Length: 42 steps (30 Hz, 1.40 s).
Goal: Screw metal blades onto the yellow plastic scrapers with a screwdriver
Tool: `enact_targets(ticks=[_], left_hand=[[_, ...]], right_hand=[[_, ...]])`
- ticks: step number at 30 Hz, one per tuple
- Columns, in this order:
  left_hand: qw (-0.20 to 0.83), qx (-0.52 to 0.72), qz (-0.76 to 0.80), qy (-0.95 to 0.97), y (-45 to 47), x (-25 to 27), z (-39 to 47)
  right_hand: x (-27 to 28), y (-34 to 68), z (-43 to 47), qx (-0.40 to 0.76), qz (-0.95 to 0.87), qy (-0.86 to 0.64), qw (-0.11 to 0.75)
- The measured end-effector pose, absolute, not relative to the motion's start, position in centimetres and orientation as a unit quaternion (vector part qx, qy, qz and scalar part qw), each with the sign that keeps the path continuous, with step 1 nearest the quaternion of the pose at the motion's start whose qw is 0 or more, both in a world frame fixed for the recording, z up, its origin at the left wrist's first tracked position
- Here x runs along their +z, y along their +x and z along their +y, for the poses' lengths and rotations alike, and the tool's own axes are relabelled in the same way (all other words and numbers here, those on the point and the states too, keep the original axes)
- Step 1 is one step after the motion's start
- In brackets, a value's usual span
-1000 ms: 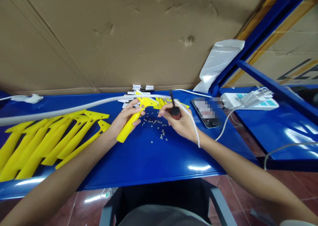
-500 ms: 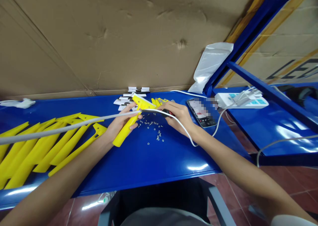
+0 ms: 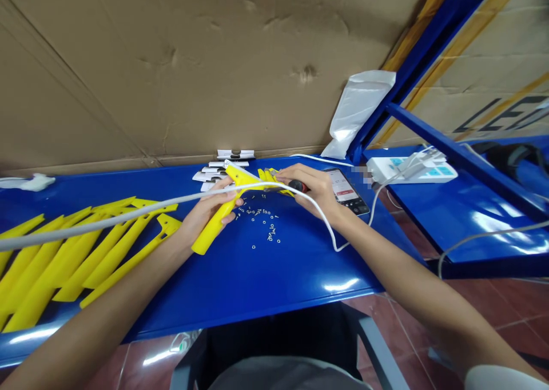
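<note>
My left hand point(image 3: 210, 207) is closed around a yellow T-shaped scraper-like handle point(image 3: 214, 227), its wide head tilted up and away, a small hole in it. In my right hand point(image 3: 317, 192) sits a screwdriver-like tool point(image 3: 298, 185) with a black and red handle end; its shaft is hidden. The right fingertips are at a small pile of yellow pieces point(image 3: 268, 175), and whether they grip one I cannot tell. Below both hands, small screws and nuts point(image 3: 271, 233) lie scattered on the blue table point(image 3: 240, 287). White-and-black flat pieces point(image 3: 231, 154) are stacked behind my left hand.
Several more yellow handles point(image 3: 68, 253) lie in an overlapping row on the left. A white cable point(image 3: 171, 200) crosses in front of my hands. At right are a phone point(image 3: 345, 190), a white power strip point(image 3: 412, 170) and a blue frame bar point(image 3: 429, 132). Cardboard point(image 3: 214, 64) stands behind.
My right hand has moved away from the yellow handle's head, toward the small yellow pieces, and the tool has turned in it. My left hand keeps its hold. The view has shifted slightly.
</note>
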State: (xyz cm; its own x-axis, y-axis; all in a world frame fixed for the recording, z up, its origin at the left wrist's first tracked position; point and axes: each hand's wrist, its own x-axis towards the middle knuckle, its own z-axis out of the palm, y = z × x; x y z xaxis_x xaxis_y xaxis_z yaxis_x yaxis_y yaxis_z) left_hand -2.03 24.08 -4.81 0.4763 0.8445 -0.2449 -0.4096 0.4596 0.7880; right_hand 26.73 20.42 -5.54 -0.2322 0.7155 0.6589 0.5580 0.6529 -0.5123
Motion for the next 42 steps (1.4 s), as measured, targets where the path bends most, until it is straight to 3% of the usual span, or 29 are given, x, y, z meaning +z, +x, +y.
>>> enact_targets(ticks=[11,19,31,42], left_hand=[[0.797,0.372,0.319,0.353,-2.1,-5.2,24.0],[0.800,0.355,0.321,0.361,-1.4,-4.5,22.8],[0.834,0.321,0.312,0.323,-1.5,-5.0,22.7],[0.850,0.331,0.303,0.277,-1.6,-4.9,22.8]], right_hand=[[-6.4,25.5,21.0,0.142,-0.714,-0.488,0.483],[-6.5,25.4,20.7,0.133,-0.787,-0.344,0.494],[-6.0,24.0,20.1,0.238,-0.729,-0.431,0.476],[-6.3,23.7,20.1,0.235,-0.730,-0.408,0.495]])
